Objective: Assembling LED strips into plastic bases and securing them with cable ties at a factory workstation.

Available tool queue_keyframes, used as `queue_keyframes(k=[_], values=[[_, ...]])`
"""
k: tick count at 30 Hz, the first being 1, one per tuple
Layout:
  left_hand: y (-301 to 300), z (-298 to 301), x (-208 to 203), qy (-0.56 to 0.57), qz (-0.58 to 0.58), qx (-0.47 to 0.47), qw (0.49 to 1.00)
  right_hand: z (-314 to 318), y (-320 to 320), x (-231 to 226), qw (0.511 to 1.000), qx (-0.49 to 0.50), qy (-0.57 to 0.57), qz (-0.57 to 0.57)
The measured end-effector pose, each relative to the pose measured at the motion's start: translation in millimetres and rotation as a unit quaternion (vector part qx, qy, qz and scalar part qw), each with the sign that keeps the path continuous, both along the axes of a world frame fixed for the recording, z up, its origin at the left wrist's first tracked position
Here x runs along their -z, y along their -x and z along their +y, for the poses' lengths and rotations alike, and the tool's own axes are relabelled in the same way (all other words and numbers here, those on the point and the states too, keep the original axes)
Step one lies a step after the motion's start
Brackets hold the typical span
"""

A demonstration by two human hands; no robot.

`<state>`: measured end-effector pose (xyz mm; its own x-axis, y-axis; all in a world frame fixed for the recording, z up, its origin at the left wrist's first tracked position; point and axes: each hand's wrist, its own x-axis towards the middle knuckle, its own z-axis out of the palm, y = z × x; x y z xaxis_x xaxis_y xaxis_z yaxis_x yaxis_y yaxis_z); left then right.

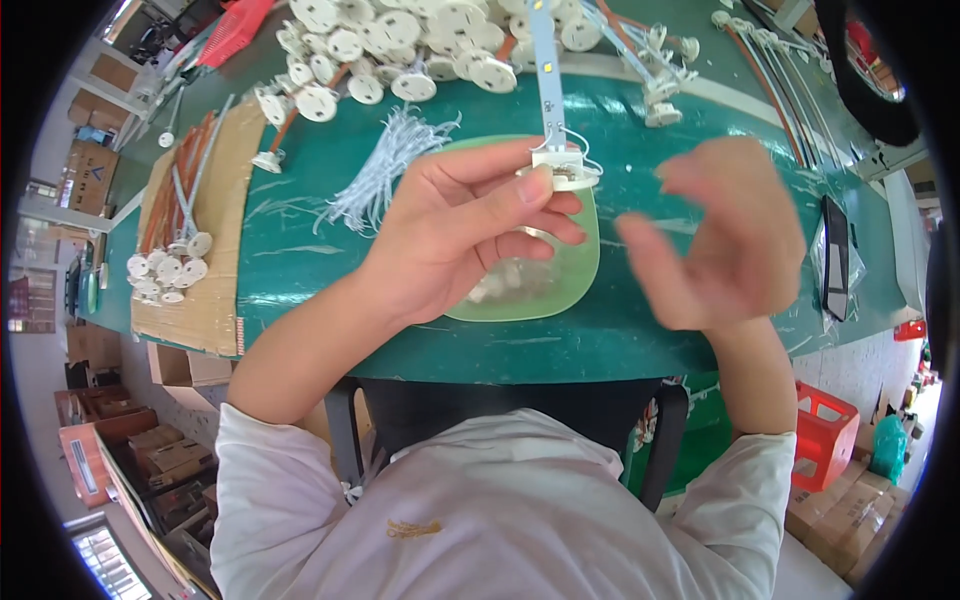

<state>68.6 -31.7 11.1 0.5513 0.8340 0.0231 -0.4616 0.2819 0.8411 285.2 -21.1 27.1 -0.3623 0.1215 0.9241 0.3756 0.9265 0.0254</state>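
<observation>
My left hand (pixel 460 220) pinches a white plastic end cap (pixel 562 172) between thumb and fingers, over a pale green bowl (pixel 585 275). Rising from the cap is a narrow LED strip (pixel 547 85) with small yellow chips, and thin white wires loop beside it. To the right, my right hand (pixel 730 235) is raised and blurred by motion; its thumb and forefinger stand apart with nothing visible between them. Small pale pieces (pixel 515 280) lie in the bowl, partly hidden by my left hand. A bundle of white wires (pixel 395 165) rests left of the bowl.
White round end caps (pixel 390 35) are heaped at the table's far side. Several capped strips (pixel 175 220) lie on cardboard (pixel 225 200) at the left; more strips (pixel 765 80) lie at the far right. A dark phone-like object (pixel 835 258) is near the green table's (pixel 300 310) right edge.
</observation>
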Motion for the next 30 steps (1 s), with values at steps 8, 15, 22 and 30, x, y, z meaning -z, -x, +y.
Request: queue_keyframes(k=[8, 15, 22, 30], values=[[-11.4, -7.0, -1.1, 0.044, 0.014, -0.026, 0.999, 1.8, 18.3, 13.9, 0.999, 0.035, -0.004, 0.034], [-12.6, -2.9, 4.4, -0.013, 0.0, -0.027, 1.0, -0.8, 22.4, 15.7, 0.995, 0.081, -0.023, 0.046], [-6.1, -3.0, 7.7, 0.005, 0.008, -0.028, 1.0, -6.2, 20.0, 10.4, 0.998, 0.047, 0.02, 0.031], [-4.5, 10.3, -5.7, -0.133, 0.089, -0.122, 0.98, -4.9, 30.7, 2.1, 0.993, 0.101, 0.049, 0.02]])
